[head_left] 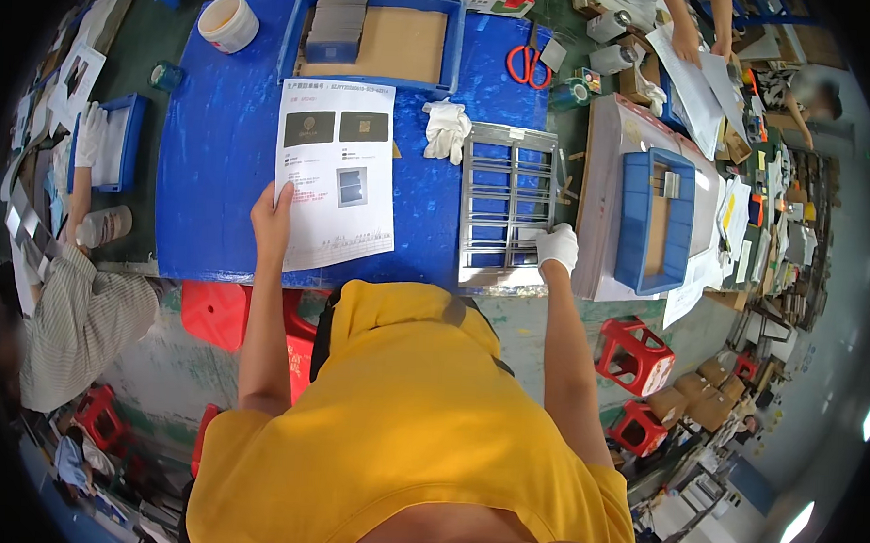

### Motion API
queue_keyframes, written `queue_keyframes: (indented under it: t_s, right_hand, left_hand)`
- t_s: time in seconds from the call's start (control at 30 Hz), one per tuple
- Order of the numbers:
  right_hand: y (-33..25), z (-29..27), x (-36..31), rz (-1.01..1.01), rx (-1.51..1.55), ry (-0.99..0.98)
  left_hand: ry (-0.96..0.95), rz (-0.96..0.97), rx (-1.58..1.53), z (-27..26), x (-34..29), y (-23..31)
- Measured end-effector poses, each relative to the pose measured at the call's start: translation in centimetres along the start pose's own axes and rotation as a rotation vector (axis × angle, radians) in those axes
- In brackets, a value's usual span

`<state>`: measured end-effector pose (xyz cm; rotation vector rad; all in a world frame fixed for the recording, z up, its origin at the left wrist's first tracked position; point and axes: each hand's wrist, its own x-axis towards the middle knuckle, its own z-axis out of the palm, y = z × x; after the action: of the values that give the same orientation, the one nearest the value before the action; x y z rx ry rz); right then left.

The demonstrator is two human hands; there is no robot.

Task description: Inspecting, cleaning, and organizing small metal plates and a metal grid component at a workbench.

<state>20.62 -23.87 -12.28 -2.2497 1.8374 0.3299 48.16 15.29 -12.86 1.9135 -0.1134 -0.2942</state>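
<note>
My bare left hand [272, 218] pinches the left edge of a printed sheet of paper [359, 244], held up over the blue table [221, 165]. The sheet carries two dark card pictures, a small photo and lines of text. My right hand [558, 250], in a white glove, is closed at the lower right edge of a slotted metal frame [511, 202]; its fingertips are partly hidden. The frame has several crossbars and lies flat near the table's front edge. Left of the frame's top lies a crumpled white glove [447, 131].
Behind the sheet, a blue tray [454, 49] holds a stack of grey cards [337, 25]. A white tub [228, 24] stands back left, red scissors [528, 66] back right. Another blue bin [656, 223] sits at right. Co-workers' hands [89, 140] show at left and far right; red stools [635, 356] stand behind.
</note>
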Motion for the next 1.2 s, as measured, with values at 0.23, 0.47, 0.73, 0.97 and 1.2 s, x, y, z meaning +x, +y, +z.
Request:
queue_keyframes:
  t_s: [0.23,0.47,0.73,0.97,1.2]
  right_hand:
    - [0.7,-0.3,2.4,-0.071,-0.049,-0.098]
    - [3.0,0.4,2.7,-0.142,0.115,0.01]
    - [2.3,0.2,2.0,-0.181,-0.036,0.015]
    - [1.0,-0.2,2.0,-0.109,-0.14,-0.031]
    - [0.5,-0.4,2.3,-0.168,-0.196,-0.09]
  left_hand:
    - [-0.014,-0.047,0.047,-0.1,-0.2,0.0]
    - [-0.009,-0.046,0.044,-0.1,0.2,-0.6]
    - [-0.034,-0.039,-0.099,0.1,-0.1,-1.2]
    - [-0.054,-0.082,-0.167,-0.1,-0.5,-0.9]
    - [-0.018,-0.074,-0.168,-0.5,-0.9,0.2]
